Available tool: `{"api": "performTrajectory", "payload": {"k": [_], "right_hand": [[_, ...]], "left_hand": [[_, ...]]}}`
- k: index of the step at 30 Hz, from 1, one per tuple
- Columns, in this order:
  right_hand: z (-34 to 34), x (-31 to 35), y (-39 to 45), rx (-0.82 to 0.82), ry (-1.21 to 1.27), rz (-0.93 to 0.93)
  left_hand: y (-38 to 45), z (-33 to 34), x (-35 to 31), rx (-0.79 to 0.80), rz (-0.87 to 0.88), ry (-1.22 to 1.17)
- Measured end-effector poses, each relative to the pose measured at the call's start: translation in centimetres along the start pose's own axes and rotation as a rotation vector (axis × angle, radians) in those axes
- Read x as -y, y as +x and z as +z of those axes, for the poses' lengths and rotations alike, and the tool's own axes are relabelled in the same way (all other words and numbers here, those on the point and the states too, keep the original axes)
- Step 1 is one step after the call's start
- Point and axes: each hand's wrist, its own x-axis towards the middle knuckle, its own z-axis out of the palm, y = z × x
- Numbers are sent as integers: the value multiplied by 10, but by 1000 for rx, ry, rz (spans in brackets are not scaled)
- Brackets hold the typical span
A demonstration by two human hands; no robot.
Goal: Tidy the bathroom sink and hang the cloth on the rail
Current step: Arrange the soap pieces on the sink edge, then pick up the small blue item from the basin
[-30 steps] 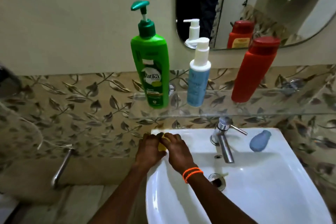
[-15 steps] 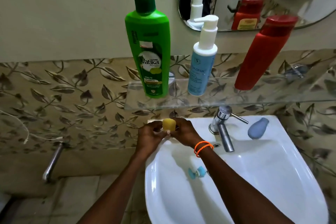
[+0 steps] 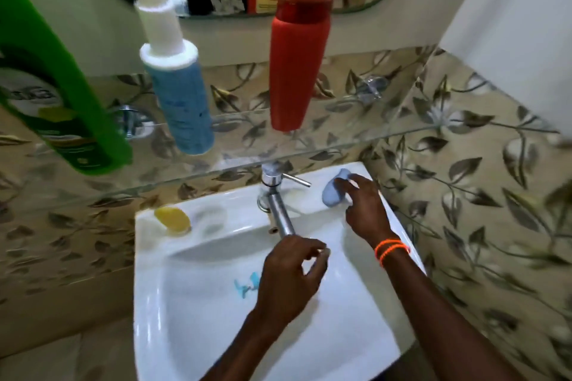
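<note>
A: What changed?
B: The yellow soap now lies on the sink rim's back-left corner, released.
A: Hands?
B: Right hand touches the blue piece, not visibly gripping; left hand loosely curled, empty. No cloth visible.

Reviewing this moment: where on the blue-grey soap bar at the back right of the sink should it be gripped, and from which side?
Probably across the wide lower half of the blue-grey soap bar, from above. It lies flat on the sink ledge, tapering toward the wall, so the narrow end gives less purchase. The right hand is already over it from the right; whether its fingers have closed is unclear.
</note>
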Motion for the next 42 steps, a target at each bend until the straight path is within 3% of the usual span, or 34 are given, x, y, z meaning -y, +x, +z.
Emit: {"api": "performTrajectory", "payload": {"k": [2, 4, 8, 13, 17, 22, 25, 27, 29, 32, 33, 38, 42], "right_hand": [[7, -17, 25, 209, -151, -147], [9, -23, 43, 313, -200, -237], [0, -34, 42, 172, 15, -351], [7, -37, 37, 31, 700, 67], [11, -32, 52, 40, 616, 128], [11, -27, 44, 63, 605, 140], [12, -24, 12, -153, 684, 302], [28, -14, -33, -312, 555, 311], [53, 7, -84, -188, 442, 160], [96, 43, -125, 249, 298, -51], [109, 52, -127, 324, 195, -97], [133, 74, -115, 362, -121, -264], [102, 74, -124, 277, -47, -208]], "left_hand": [[17, 31, -16, 79, 8, -23], [35, 55, -23, 127, -69, -48], [68, 79, -19, 146, -238, -46], [105, 88, -9, 110, -427, -4], [116, 87, -6, 133, -526, 3], [58, 73, -17, 135, -439, -16], [2, 50, -3, 204, -458, 23], [-29, 25, 19, 198, -535, 161], [-48, -1, 44, 211, -570, 412], [-55, -22, 76, 442, -516, 785], [-54, -25, 83, 499, -489, 842], [-43, -29, 97, 555, -403, 817], [-39, -43, 70, 554, -351, 654]]}}
